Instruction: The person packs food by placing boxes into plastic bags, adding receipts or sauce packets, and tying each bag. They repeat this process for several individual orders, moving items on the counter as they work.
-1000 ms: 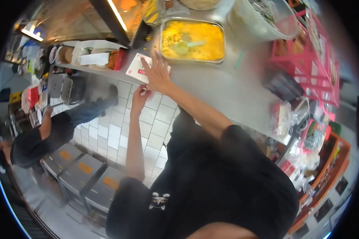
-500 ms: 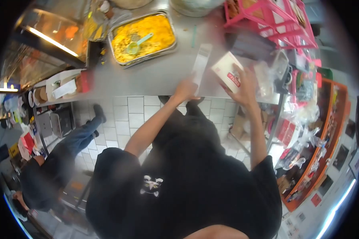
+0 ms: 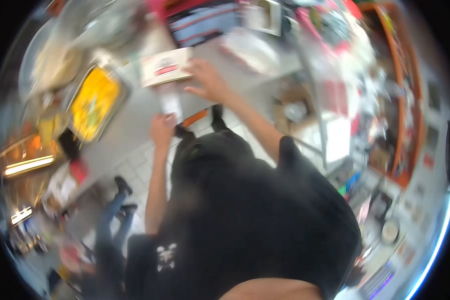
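On the metal counter [image 3: 135, 112] is a white carton [image 3: 151, 73] with a red label. Beside its right end is my right hand [image 3: 211, 81], fingers apart. Its fingertips are at the carton's edge, and blur hides whether they touch. My left hand [image 3: 163, 128] is closed at the counter's front edge on a pale flat strip [image 3: 171, 104], which points up toward the carton. Its exact kind does not show. Farther left stands a foil tray [image 3: 105, 125] of yellow food [image 3: 101, 95], with a pale green scoop [image 3: 92, 116] lying in it, blurred.
A dark bin with light stripes [image 3: 205, 25] stands behind the carton, and a clear plastic bag [image 3: 252, 52] lies right of it. Lit warming case [image 3: 27, 165] at left. Another person's legs [image 3: 116, 215] are at lower left. An orange shelf [image 3: 400, 100] is at right.
My view has swung, so the counter appears turned and shifted left. My right hand has loosened from around the carton and opened. My left hand still holds the pale strip.
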Available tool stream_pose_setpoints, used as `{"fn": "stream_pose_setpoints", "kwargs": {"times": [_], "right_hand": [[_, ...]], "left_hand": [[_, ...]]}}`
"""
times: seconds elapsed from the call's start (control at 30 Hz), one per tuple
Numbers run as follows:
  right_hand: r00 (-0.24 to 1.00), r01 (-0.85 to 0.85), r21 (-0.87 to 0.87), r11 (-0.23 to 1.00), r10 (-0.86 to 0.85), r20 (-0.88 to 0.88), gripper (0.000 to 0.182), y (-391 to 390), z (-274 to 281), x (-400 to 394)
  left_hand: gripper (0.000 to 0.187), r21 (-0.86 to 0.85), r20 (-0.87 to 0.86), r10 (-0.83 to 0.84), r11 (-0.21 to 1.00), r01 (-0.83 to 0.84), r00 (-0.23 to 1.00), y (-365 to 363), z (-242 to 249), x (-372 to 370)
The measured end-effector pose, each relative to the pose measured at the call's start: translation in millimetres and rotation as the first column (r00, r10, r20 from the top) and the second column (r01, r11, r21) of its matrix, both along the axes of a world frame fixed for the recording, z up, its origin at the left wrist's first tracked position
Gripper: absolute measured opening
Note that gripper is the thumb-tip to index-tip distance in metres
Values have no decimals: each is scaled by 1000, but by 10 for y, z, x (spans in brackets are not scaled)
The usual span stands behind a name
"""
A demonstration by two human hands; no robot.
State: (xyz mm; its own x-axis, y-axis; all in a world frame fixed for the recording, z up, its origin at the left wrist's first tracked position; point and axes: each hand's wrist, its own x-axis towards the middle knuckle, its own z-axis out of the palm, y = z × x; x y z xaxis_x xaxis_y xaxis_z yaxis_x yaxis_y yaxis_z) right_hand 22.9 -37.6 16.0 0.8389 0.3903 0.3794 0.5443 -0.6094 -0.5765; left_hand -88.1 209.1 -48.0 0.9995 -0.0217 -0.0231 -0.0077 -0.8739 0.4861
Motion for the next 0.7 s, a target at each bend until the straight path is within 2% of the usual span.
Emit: {"fn": "stream_pose_setpoints", "kwargs": {"times": [0.03, 0.07, 0.1, 0.17, 0.2, 0.23, 0.27, 0.3, 0.37, 0.4, 0.43, 0.5, 0.53, 0.6, 0.63, 0.67, 0.7], "right_hand": [[981, 138, 45, 989, -131, -140, 43, -337, 84, -331], [932, 272, 93, 958, -238, -273, 31, -680, 128, -626], [857, 482, 71, 873, -453, -246, 24, -1094, 138, -895], [586, 809, 128, 574, -772, -246, 16, -2047, -40, -1505], [428, 903, 19, 429, -895, -121, 16, -2488, -5, -1690], [312, 950, 85, 301, -934, -172, 20, -2871, 19, -1844], [312, 950, 45, 310, -924, -221, 24, -3144, 105, -1802], [315, 946, 11, 324, -909, -275, 29, -3352, 183, -1748], [464, 861, 16, 509, -773, -433, 36, -3521, 320, -1391], [553, 816, 67, 574, -740, -382, 39, -3515, 335, -1149], [637, 761, 115, 639, -701, -321, 42, -3474, 325, -860], [649, 743, 100, 661, -677, -346, 47, -3495, 222, -236], [664, 730, 115, 673, -661, -349, 47, -3554, 184, 6], [530, 726, 123, 677, -436, -727, 50, -3622, 146, 531], [392, 693, -47, 720, -430, -813, 55, -3684, 185, 763], [347, 718, -68, 693, -440, -828, 58, -3712, 94, 863], [311, 684, -106, 722, -420, -852, 54, -3597, 352, 861]], "left_hand": [[26, -6, -35, 6, 1000, -6, 999, 34, 171, 52], [28, -27, 142, -14, 999, 18, 990, 73, 134, 134], [34, 4, 211, -41, 999, 41, 977, 110, 215, 256], [43, 35, 361, -86, 996, 79, 929, 164, 403, 605], [43, 38, 371, -111, 994, 104, 922, 101, 541, 836], [48, 149, 371, -265, 963, 225, 890, 61, 698, 1043], [53, 261, 350, -403, 909, 325, 846, 58, 798, 1268], [53, 279, 352, -410, 904, 324, 842, 11, 886, 1411], [59, 400, -19, -625, 711, 579, 780, -43, 990, 1731], [62, 395, -76, -669, 661, 638, 740, 30, 867, 1847], [62, 411, -78, -659, 662, 627, 748, 104, 726, 1927], [61, 126, -93, -674, 723, 680, 733, 240, 570, 2050], [55, 183, -59, -687, 706, 685, 724, 152, 685, 1983], [52, 230, -19, -664, 725, 649, 748, 60, 653, 1889], [48, 265, 13, -652, 733, 626, 758, 69, 603, 1810], [48, 255, 131, -615, 779, 573, 777, 84, 533, 1714], [47, 248, 249, -563, 824, 510, 788, 105, 473, 1656]]}}
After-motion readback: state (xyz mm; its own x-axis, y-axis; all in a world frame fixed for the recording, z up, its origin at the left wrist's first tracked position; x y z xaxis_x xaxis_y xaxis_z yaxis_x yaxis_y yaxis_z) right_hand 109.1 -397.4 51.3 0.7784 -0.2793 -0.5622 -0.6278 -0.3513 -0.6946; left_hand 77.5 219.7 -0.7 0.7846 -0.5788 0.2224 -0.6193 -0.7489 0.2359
